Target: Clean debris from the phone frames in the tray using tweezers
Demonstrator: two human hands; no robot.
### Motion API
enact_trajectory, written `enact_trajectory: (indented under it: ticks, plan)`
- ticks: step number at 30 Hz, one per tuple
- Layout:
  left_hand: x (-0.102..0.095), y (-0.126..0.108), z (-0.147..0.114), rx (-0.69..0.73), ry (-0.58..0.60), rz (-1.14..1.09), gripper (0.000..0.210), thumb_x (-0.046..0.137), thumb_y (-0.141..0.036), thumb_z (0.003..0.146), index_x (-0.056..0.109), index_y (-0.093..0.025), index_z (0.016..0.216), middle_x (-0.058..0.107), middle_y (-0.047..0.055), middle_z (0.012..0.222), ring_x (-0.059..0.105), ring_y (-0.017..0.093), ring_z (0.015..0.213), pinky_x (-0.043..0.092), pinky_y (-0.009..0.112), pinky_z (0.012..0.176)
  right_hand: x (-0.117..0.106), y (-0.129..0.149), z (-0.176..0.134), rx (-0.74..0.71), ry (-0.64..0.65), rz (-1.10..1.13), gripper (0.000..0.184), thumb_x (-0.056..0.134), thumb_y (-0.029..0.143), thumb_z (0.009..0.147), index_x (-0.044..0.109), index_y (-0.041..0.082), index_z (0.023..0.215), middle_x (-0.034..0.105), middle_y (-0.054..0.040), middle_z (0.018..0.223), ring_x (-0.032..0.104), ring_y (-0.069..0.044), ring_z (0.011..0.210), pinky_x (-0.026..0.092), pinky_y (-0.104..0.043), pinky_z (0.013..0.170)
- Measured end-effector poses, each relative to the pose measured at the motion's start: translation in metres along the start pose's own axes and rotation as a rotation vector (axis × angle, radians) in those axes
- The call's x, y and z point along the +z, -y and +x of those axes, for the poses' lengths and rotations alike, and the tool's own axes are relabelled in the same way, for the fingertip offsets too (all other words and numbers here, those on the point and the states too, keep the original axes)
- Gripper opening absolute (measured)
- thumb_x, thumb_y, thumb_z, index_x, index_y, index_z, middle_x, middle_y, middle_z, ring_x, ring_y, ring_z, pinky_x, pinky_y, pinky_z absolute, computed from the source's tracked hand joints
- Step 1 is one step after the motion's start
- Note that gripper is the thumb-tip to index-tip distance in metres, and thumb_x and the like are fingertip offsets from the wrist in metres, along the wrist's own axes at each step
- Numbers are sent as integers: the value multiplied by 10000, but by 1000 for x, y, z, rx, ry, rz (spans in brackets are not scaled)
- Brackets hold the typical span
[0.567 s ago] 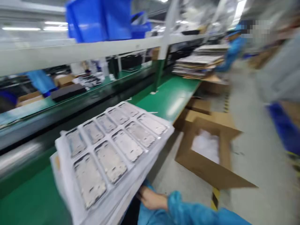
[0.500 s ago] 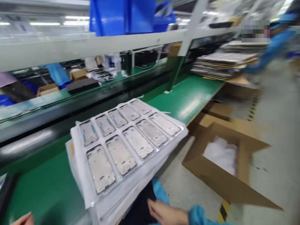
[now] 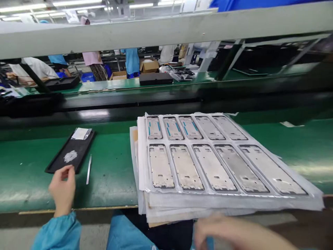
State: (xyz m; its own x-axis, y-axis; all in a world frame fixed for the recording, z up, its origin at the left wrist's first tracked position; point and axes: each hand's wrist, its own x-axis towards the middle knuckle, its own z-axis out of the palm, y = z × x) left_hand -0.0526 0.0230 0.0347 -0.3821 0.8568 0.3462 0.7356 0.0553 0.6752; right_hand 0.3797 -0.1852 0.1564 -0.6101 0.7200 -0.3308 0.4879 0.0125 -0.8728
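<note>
The bare left hand [image 3: 62, 189], a blue fabric sleeve [image 3: 58, 233] gathered at its wrist, curls thumb toward forefinger; the bare right hand [image 3: 206, 229] blurs.

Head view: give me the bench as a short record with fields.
Left hand: at the near end of the black tray, grip unclear
Right hand: blurred, by the stack's near edge
Black tray: holds a white packet and a heap of small pale pieces
Tweezers: on the green bench, right of the tray
Phone frames: ten, two rows of five
Blue strips: on three back-row frames
</note>
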Motion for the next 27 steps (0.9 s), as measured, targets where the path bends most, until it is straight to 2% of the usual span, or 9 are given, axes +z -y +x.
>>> enact_trajectory:
  ticks: [3, 6, 8, 9, 11, 13, 17, 22, 27]
  plan:
    - [-11, 26, 52, -98, -74, 143, 429, 435, -508, 684, 577, -159, 888, 601, 117, 908, 602, 341, 993, 451, 546, 1014, -118, -13, 22, -32, -332, -176, 381, 416, 463, 1022, 639, 174, 911, 649, -74, 876, 621, -160, 801, 486, -278, 734]
    - [-3, 54, 87, -223, -29, 209, 365, 464, -463, 596, 478, -175, 820, 594, 157, 907, 580, 413, 1093, 428, 597, 1031, -225, -72, 93, 34, -638, -573, 418, 430, 525, 915, 620, 154, 878, 641, -113, 900, 603, -227, 805, 476, -361, 752]
    - [6, 69, 93, -253, 26, 228, 390, 467, -473, 609, 514, -164, 843, 634, 179, 979, 591, 411, 1098, 445, 582, 1023, -269, -118, 141, 169, -713, -653, 428, 430, 484, 858, 632, 123, 970, 649, -150, 1046, 612, -275, 982, 464, -393, 913]
    - [10, 75, 91, -249, 47, 236, 423, 449, -483, 635, 552, -153, 879, 650, 189, 1035, 591, 405, 1115, 444, 569, 1031, -281, -136, 158, 302, -684, -646, 480, 420, 503, 864, 638, 116, 1048, 647, -150, 1121, 604, -294, 1048, 454, -402, 951]
    - [15, 83, 83, -212, 82, 249, 505, 397, -484, 683, 610, -125, 968, 649, 206, 1147, 583, 389, 1156, 428, 543, 1061, -286, -161, 177, 554, -566, -660, 601, 325, 596, 922, 647, 154, 1173, 642, -125, 1198, 581, -342, 1122, 437, -450, 971]
    - [18, 86, 76, -157, 112, 244, 533, 382, -474, 695, 628, -114, 1001, 641, 209, 1175, 579, 368, 1167, 415, 515, 1085, -277, -168, 179, 682, -474, -697, 699, 213, 676, 946, 662, 215, 1220, 643, -100, 1218, 568, -371, 1141, 433, -475, 952]
    - [20, 80, 67, -74, 125, 177, 473, 405, -446, 747, 624, -142, 1036, 633, 170, 1125, 561, 301, 1173, 419, 457, 1099, -256, -151, 174, 645, -443, -778, 719, 224, 681, 938, 696, 204, 1196, 654, -130, 1183, 572, -379, 1121, 431, -442, 936]
    - [26, 57, 47, -43, 126, 84, 383, 478, -393, 839, 610, -122, 1075, 612, 173, 1094, 579, 267, 1099, 479, 443, 1001, -234, -130, 168, 625, -443, -821, 700, 199, 638, 955, 696, 171, 1113, 669, -135, 1106, 592, -351, 1087, 430, -398, 888]
    - [34, 37, 31, 42, 126, 89, 416, 449, -460, 843, 617, -132, 1037, 614, 169, 1027, 581, 291, 1026, 481, 479, 928, -232, -134, 163, 563, -421, -884, 711, 175, 629, 983, 673, 142, 1128, 668, -140, 1095, 609, -338, 1032, 421, -382, 855]
